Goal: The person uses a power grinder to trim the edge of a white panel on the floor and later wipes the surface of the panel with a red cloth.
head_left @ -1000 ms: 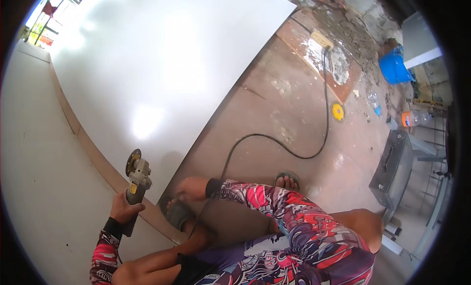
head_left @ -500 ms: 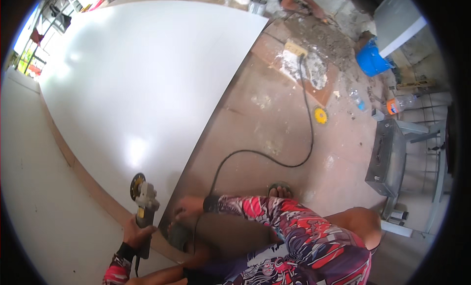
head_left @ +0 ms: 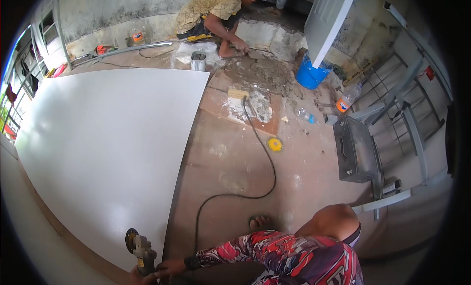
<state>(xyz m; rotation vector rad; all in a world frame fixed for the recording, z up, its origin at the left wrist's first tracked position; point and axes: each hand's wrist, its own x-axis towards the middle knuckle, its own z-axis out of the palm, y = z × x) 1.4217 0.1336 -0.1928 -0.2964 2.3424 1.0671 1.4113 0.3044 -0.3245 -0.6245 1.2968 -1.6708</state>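
An angle grinder [head_left: 143,253] with a thin dark disc stands upright at the lower left, over the near end of a large white sheet [head_left: 113,152]. My left hand [head_left: 139,277] is closed round the grinder's body, low at the picture's edge and partly cut off. From the right, my right hand [head_left: 170,268] reaches across, its fingers closed against the lower part of the grinder; the fingertips are partly hidden. A black power cord [head_left: 235,194] curves over the floor from near my right forearm to a pale socket box [head_left: 238,94].
A yellow disc [head_left: 275,144] lies on the tiled floor. To the right are a black case [head_left: 354,150], metal frames, plastic bottles and a blue bucket [head_left: 311,75]. At the back a co-worker [head_left: 211,15] crouches by wet mortar [head_left: 262,72], near a metal can [head_left: 198,62].
My view has tilted up, bringing the co-worker and back wall into sight. My right hand has moved left from beside my leg onto the grinder, which stays in my left hand.
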